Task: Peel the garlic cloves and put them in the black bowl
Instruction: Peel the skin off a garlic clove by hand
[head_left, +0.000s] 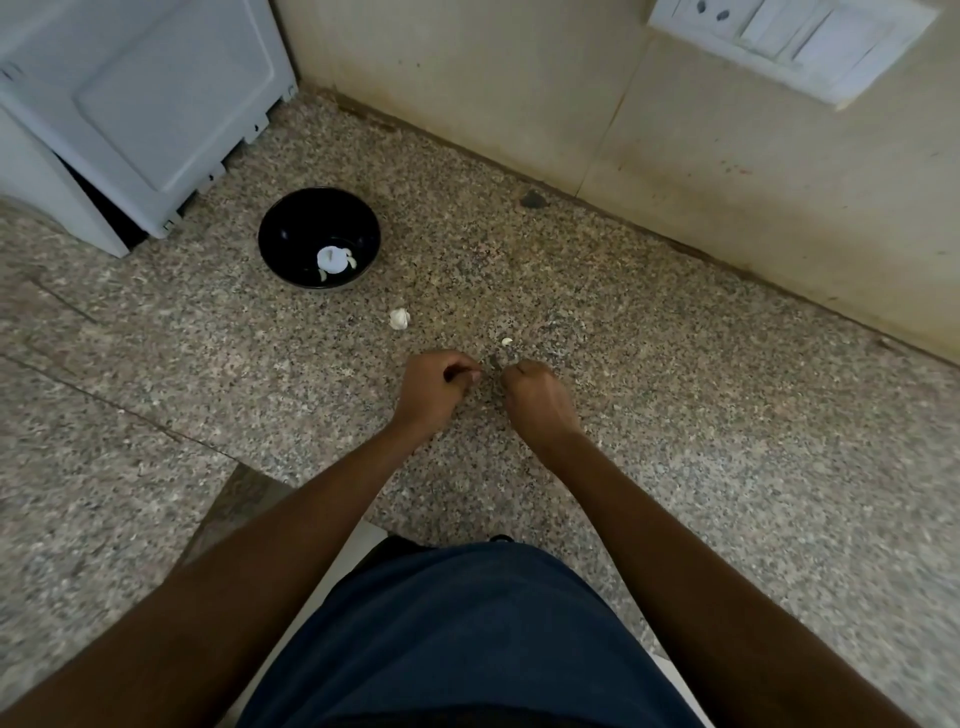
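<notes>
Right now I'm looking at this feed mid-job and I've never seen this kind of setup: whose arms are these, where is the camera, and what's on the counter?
There is no machine here. A person wears one wide-angle camera on the head, looking forward and down, so the two bare arms reaching out from the bottom are their own.

The left hand and right hand meet close together over the speckled stone counter. Both have curled fingers, as in a pinching grip on something small; what it is cannot be made out.

Further back on the left stands the black bowl, with a few pale pieces in it, probably peeled garlic. Between bowl and hands lies a white garlic piece, and a smaller pale scrap lies just beyond the hands. A white appliance stands at the back left.
</notes>
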